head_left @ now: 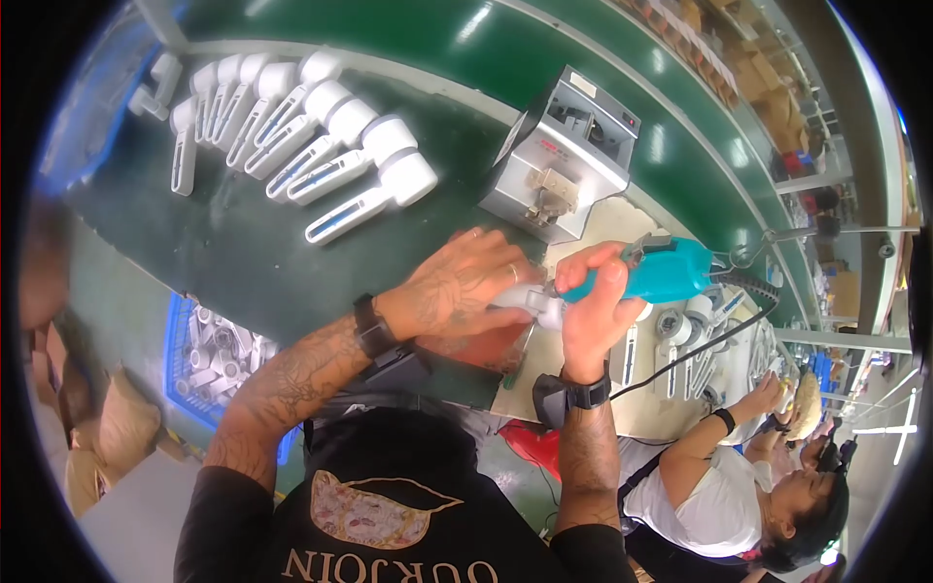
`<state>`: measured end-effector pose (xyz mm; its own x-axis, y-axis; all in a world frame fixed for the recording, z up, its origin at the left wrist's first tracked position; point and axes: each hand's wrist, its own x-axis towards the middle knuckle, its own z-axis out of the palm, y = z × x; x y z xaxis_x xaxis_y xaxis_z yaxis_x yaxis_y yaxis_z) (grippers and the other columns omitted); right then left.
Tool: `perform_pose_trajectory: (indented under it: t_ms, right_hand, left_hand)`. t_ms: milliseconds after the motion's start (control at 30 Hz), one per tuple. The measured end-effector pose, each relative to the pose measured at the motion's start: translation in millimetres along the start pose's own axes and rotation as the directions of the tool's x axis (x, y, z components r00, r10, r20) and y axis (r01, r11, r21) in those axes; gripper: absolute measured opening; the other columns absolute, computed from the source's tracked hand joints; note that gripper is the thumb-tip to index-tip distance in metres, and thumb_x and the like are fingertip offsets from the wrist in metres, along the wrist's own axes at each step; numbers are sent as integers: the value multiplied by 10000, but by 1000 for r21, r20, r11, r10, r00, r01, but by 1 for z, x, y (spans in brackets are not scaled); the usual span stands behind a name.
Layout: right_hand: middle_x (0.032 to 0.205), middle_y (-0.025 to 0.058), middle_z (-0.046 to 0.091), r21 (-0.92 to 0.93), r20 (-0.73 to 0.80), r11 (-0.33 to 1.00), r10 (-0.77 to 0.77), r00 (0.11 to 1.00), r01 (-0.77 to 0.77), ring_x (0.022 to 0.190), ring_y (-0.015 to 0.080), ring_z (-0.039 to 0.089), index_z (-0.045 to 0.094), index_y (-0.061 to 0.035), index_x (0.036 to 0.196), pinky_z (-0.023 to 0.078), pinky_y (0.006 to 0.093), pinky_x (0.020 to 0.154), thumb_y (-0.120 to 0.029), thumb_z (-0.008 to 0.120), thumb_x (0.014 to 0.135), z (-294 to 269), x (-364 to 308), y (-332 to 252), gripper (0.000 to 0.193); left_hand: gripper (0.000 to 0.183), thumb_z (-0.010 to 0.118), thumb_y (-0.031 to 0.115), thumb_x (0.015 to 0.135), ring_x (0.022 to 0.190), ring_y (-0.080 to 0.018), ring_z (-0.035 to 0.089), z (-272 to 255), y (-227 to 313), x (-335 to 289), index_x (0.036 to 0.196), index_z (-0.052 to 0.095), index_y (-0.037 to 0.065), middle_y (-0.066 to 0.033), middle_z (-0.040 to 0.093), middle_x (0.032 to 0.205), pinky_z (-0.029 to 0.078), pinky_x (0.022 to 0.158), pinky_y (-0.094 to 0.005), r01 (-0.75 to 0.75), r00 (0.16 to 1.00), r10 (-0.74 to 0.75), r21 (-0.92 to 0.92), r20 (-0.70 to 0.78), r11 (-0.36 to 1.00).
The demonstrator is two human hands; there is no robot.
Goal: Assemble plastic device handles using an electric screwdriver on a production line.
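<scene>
Over the edge of the bench, my left hand (466, 282) is closed around a white plastic piece (530, 301), partly hidden by my fingers. It appears to be the same kind as the white handled devices on the bench. My right hand (595, 311) grips a teal electric screwdriver (675, 269), tilted nearly flat, its tip end pointing left at the white piece. Whether the tip touches a screw is hidden by my fingers. Just beyond my hands stands a grey metal box, apparently a screw feeder (554, 165).
Several white devices with round heads (369, 185) lie in a row on the dark green bench (262, 253). A blue crate (178, 364) of white parts stands below left. More white parts (680, 350) lie at right, near a black cable (671, 367) and a co-worker (719, 496).
</scene>
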<state>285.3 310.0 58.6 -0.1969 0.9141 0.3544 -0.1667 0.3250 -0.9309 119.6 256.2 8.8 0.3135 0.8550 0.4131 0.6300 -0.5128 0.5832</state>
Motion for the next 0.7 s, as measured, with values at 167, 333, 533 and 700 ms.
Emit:
perform_pose_trajectory:
  t_ms: [167,333,533,700]
  right_hand:
    - [682,79,515,-39,5,999,2,1000,-1,596,184,519,500,-5,942,459,336,575,-313,546,1030,0,0,1,323]
    - [689,71,537,-84,-55,993,79,995,-83,616,183,547,546,13,1017,457,323,580,-303,527,1044,10,16,-15,318]
    - [724,70,601,-93,-38,985,-152,988,148,649,161,588,569,1,1033,453,283,590,-282,529,1050,41,66,-2,287]
    - [710,76,579,-22,-17,987,-157,987,156,631,176,581,562,0,959,459,298,582,-273,536,1047,33,73,18,288]
  left_hand:
    - [414,673,409,896,1034,-279,535,-1,1,0,1173,625,106,-85,589,1076,434,904,-428,-4,1000,4,14,-1,1000]
    - [386,714,453,865,1028,-248,553,1,-3,-1,1120,687,164,-29,620,1058,426,944,-416,23,1000,-23,-33,-3,999]
    - [387,720,448,857,1017,-236,556,-3,0,-5,1124,686,170,-25,621,1043,423,945,-394,39,999,-39,-18,-15,999]
    - [383,722,428,853,1012,-236,556,4,-1,-5,1131,687,167,-24,620,1031,429,937,-396,-19,997,19,-3,-71,1000]
